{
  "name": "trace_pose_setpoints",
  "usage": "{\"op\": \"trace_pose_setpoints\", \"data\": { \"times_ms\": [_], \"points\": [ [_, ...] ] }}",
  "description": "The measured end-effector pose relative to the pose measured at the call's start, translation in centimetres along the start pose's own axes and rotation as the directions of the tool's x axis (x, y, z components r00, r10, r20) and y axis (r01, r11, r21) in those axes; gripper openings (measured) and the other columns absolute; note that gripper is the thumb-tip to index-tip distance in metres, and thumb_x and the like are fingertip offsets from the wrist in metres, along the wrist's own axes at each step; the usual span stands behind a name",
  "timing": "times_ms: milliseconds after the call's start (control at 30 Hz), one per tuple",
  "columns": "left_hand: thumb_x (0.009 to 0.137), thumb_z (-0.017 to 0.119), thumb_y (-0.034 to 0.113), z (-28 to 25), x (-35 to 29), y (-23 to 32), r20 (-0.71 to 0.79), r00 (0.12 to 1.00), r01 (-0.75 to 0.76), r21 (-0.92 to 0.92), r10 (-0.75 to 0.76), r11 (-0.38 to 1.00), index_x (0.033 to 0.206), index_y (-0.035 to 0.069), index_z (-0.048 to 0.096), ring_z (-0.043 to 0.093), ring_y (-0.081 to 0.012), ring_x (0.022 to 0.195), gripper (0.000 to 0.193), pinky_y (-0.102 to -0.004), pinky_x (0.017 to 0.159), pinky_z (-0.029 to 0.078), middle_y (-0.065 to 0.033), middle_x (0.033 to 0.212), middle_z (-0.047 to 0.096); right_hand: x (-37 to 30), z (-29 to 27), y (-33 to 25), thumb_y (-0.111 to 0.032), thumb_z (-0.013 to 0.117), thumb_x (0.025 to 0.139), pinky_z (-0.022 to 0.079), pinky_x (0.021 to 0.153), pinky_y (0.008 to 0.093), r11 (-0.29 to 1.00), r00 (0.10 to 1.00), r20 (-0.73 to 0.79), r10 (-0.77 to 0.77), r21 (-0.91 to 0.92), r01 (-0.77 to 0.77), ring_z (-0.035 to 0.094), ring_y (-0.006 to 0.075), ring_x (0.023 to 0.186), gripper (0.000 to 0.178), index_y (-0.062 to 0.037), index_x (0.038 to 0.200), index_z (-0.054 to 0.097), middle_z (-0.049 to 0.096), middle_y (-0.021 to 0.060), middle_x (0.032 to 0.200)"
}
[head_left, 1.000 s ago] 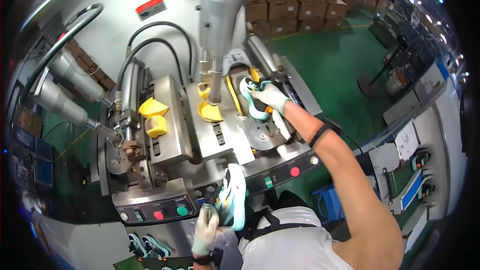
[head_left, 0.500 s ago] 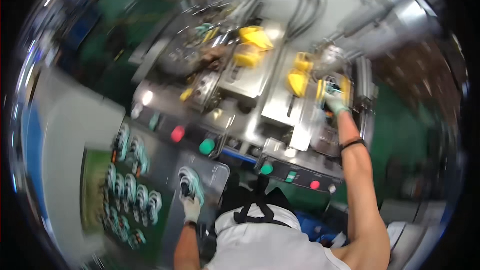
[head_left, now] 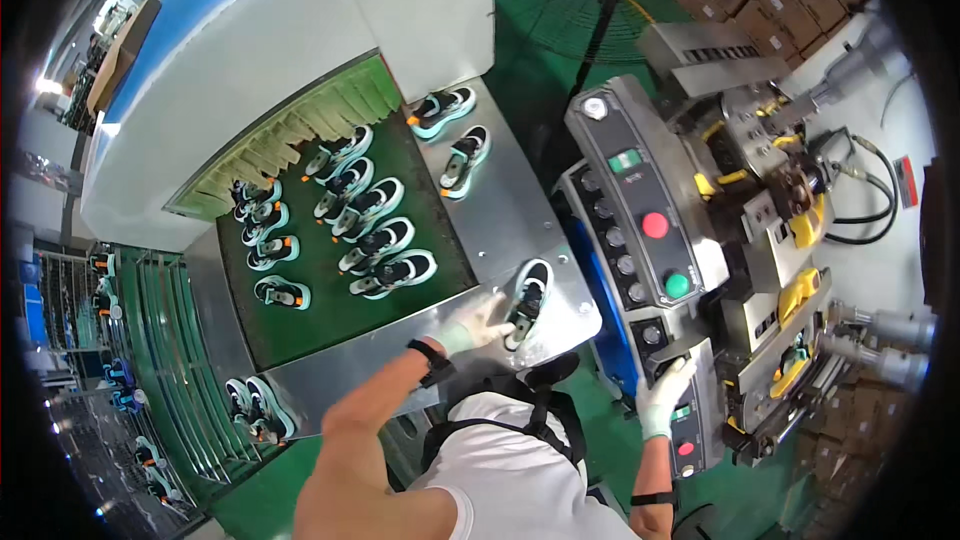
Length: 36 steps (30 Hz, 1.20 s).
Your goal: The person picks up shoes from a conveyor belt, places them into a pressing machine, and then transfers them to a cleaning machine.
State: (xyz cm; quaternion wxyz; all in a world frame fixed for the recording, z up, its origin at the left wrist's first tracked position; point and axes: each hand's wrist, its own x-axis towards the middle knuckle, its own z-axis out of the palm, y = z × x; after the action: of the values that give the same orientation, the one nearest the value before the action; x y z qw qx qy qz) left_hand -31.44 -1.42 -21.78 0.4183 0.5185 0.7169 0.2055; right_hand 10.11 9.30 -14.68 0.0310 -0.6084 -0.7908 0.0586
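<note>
My left hand (head_left: 478, 326), in a pale glove, reaches over the front metal edge of the conveyor table. Its fingers are stretched out and apart beside a black, white and mint sneaker (head_left: 530, 298); whether they touch it I cannot tell. That sneaker lies at the table's right corner. My gloved right hand (head_left: 665, 396) rests on the control panel (head_left: 690, 428) of the press machine, fingers extended over the panel's upper end and hiding what lies under them. A green switch and a red button (head_left: 685, 448) show beside its wrist.
Several similar sneakers lie on the green conveyor belt (head_left: 400, 315), before a fringed opening (head_left: 300, 135). Two more sit on the metal side (head_left: 465, 162). A second panel carries a red button (head_left: 655, 225) and green button (head_left: 677, 286). Yellow pads (head_left: 798, 294) sit on the machine. A fan (head_left: 600, 0) stands behind.
My view has swung left toward the conveyor. My right hand has come back from the machine's far right part to its front panel. My left hand's fingers have opened from the sneaker.
</note>
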Motion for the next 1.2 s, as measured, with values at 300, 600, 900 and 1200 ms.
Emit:
{"op": "trace_pose_setpoints", "data": {
  "times_ms": [300, 600, 900, 1200],
  "points": [
    [0.07, 0.083, 0.03, -12.3, -1.8, -16.1, -0.153, 0.977, 0.207, 0.531, -0.147, 0.822, 0.111, 0.008, 0.054, 0.057, -0.0369, 0.106, 0.054, -0.0472, 0.088, 0.05, -0.015, 0.115, 0.056, -3.8, 1.5, -4.1, -0.01, 0.071, 0.083, 0.021, 0.119, 0.0479, 0.964, 0.993, 0.079, -0.087, 0.26, 0.064, 0.02, 0.0466, 0.146, 0.083, 0.0065, 0.149, 0.024, 0.019, 0.0336, 0.156],
    [0.071, 0.082, 0.033, -14.2, -4.0, -8.1, -0.352, 0.918, 0.125, -0.179, -0.182, 0.976, 0.117, 0.001, 0.062, 0.066, -0.0326, 0.102, 0.059, -0.0377, 0.09, 0.052, -0.0192, 0.11, 0.067, 0.1, -0.9, -16.4, -0.021, 0.07, 0.09, 0.036, 0.112, 0.0377, 0.769, 0.922, 0.386, -0.038, 0.601, -0.221, 0.04, 0.0326, 0.14, 0.071, 0.0076, 0.145, 0.036, 0.038, 0.0289, 0.15],
    [0.078, 0.075, 0.022, -11.2, -2.3, 11.8, -0.123, 0.707, -0.651, -0.499, 0.697, 0.572, 0.142, -0.002, 0.043, 0.05, -0.0292, 0.131, 0.076, -0.0381, 0.111, 0.037, -0.02, 0.138, 0.051, 0.1, -4.7, -20.0, -0.033, 0.065, 0.093, 0.053, 0.095, 0.0423, -0.223, 0.698, 0.579, -0.421, 0.68, -0.699, 0.064, 0.0301, 0.111, 0.052, -0.0002, 0.133, 0.055, 0.061, 0.0169, 0.129],
    [0.087, 0.063, 0.001, -10.5, 4.3, 23.7, -0.156, 0.857, -0.483, -0.574, 0.49, 0.661, 0.137, -0.003, 0.048, 0.054, -0.0257, 0.125, 0.052, -0.0392, 0.106, 0.046, -0.0156, 0.134, 0.053, 2.2, -13.4, -12.5, -0.033, 0.085, 0.077, 0.044, 0.106, 0.0336, -0.717, 0.919, 0.311, -0.242, 0.581, -0.386, 0.055, 0.0156, 0.124, 0.097, -0.007, 0.152, 0.031, 0.054, 0.0043, 0.141]
  ]
}}
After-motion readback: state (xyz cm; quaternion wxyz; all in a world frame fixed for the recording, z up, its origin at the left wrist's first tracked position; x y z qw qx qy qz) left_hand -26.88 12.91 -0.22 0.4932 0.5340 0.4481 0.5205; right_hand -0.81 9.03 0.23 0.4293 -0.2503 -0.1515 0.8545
